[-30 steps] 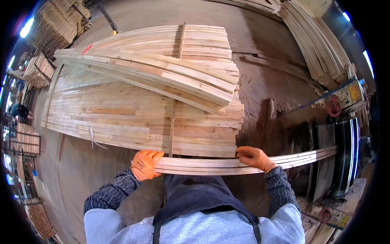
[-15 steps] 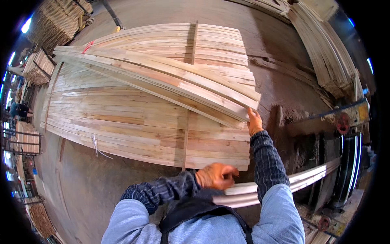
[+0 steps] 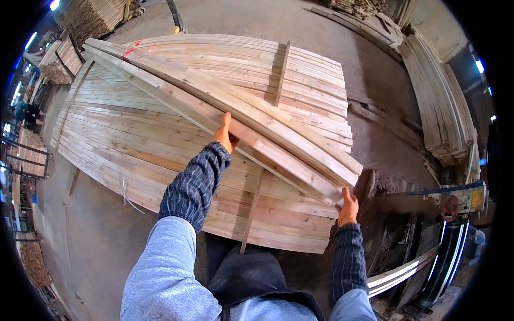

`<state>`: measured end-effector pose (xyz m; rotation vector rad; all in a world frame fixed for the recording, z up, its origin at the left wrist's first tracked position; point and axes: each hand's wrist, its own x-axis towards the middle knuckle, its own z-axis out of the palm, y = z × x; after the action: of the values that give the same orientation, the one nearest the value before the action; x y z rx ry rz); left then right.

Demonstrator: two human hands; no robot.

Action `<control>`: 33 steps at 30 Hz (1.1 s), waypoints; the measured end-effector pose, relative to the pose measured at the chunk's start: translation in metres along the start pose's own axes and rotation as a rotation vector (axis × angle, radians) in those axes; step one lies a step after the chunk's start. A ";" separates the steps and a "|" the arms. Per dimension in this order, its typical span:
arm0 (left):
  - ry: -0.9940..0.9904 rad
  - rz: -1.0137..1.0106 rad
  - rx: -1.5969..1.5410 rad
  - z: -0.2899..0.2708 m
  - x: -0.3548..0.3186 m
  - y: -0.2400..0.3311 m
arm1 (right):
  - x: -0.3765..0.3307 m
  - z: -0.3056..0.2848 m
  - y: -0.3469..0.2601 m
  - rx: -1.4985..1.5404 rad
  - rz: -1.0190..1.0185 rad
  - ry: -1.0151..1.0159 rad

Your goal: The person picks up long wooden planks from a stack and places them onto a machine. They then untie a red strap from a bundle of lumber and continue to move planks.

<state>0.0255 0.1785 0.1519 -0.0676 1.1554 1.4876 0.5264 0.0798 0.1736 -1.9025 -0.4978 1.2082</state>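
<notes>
A long wooden board [image 3: 267, 150] lies slantwise across the top of a broad stack of planks [image 3: 134, 125], its near end toward the right and its far end toward the upper left. The left hand [image 3: 225, 135], in an orange glove, is clamped on its near edge partway along, thumb over the upper face. The right hand [image 3: 348, 207], also orange, is clamped on the board's right end, thumb up; its remaining fingers are mostly hidden.

Just beyond the held board, more loose boards [image 3: 300, 142] lie alongside it at the same slant. Near their far end is a red strap [image 3: 131, 50]. Beneath, the stack's planks lie flat, side by side, with narrow wooden battens [image 3: 282, 75] set crosswise over them. A white strap [image 3: 125, 192] hangs at the stack's near left edge.

The wearer's dark apron [image 3: 249, 273] is close to the stack's near side. At lower right, pale strips [image 3: 401, 273] reach toward a shiny dark roller [image 3: 447, 262], near a red handwheel [image 3: 450, 207]. Another pile of long planks [image 3: 439, 101] stands at the right, well apart across the brown floor [image 3: 235, 21]. At the far left, a person [image 3: 28, 113] is beside further timber stacks [image 3: 33, 152].
</notes>
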 end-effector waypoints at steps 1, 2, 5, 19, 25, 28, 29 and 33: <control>-0.011 0.001 -0.072 0.000 -0.002 0.001 | -0.009 -0.006 0.006 0.001 0.000 -0.019; -0.036 -0.026 -0.136 -0.008 -0.009 0.004 | -0.028 -0.005 0.005 -0.039 0.021 -0.046; -0.065 -0.069 -0.164 -0.021 -0.040 0.009 | -0.046 -0.028 0.018 -0.225 -0.005 -0.077; -0.680 -0.156 0.622 -0.105 -0.313 -0.153 | -0.205 0.327 0.016 -0.514 -0.121 -1.386; -0.747 -0.711 0.629 -0.106 -0.350 -0.155 | -0.208 0.267 0.065 -0.591 -0.173 -1.390; -0.864 -0.627 0.968 -0.133 -0.323 -0.137 | -0.201 0.185 0.068 -0.701 0.031 -1.401; -1.014 -0.298 1.273 -0.128 -0.320 -0.111 | -0.198 0.153 0.067 -0.795 -0.060 -1.371; -0.766 0.407 1.257 -0.125 -0.310 -0.037 | -0.192 0.038 0.056 -1.051 -0.115 -1.227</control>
<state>0.0809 -0.1361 0.2590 1.5180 1.2677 0.7203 0.3988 -0.0690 0.2283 -1.5328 -2.1791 2.2076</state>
